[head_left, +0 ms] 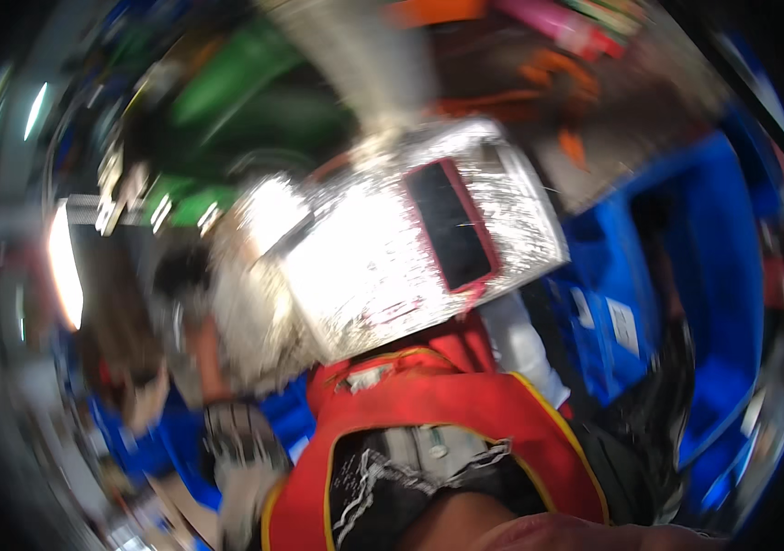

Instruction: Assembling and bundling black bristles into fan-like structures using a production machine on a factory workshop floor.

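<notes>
A dark-screened phone [453, 225] with a red case or rim lies on a shiny, silvery metal surface [355, 294] in front of my red apron [428, 399]. At the lower left, beside the apron, a grey and dark striped shape [240, 445] looks like my gloved left hand; motion blur hides its fingers, and I see nothing held in it. I cannot make out my right hand. A white, cloth-like thing [525, 354] hangs between the metal surface's near edge and the apron's right side.
Large blue plastic bins [718, 275] stand on the right, one bearing a white label [622, 326]. Beyond the metal surface are a blurred green object [240, 78] and orange pieces [562, 83] on a brown floor. A bright light [66, 266] glares at the left.
</notes>
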`<state>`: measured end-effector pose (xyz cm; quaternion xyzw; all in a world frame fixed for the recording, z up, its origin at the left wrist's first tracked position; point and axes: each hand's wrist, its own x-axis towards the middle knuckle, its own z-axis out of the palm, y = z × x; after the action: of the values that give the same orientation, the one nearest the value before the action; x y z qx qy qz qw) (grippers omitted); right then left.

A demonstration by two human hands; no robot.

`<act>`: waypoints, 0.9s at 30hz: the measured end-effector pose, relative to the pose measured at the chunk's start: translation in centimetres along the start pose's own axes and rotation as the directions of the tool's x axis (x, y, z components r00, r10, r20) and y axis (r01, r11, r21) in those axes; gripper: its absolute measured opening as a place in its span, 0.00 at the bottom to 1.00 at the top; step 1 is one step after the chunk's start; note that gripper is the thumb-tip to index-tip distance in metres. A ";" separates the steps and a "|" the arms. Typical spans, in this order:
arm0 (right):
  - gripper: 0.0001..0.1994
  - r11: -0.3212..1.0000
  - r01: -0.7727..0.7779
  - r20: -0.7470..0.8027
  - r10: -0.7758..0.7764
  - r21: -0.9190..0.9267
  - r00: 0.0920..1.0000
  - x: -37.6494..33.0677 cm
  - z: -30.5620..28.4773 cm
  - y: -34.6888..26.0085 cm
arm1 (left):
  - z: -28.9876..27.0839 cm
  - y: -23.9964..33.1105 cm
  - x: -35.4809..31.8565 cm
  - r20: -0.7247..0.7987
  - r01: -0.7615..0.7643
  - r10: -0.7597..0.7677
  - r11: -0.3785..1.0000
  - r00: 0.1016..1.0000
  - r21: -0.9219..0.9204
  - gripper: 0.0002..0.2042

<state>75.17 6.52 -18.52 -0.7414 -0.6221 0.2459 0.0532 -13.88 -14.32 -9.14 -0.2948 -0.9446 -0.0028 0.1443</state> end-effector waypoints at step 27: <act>0.08 0.926 0.346 -0.670 -0.354 -0.153 0.652 -7.0 -11.4 -21.9 | -6.3 -3.9 2.7 0.157 0.328 -0.290 0.880 0.944 -0.344 0.29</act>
<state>59.68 7.33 1.93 -0.6453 -0.6899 -0.0645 0.3216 -16.48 -16.56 -2.03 -0.1617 -0.9683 -0.1866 0.0371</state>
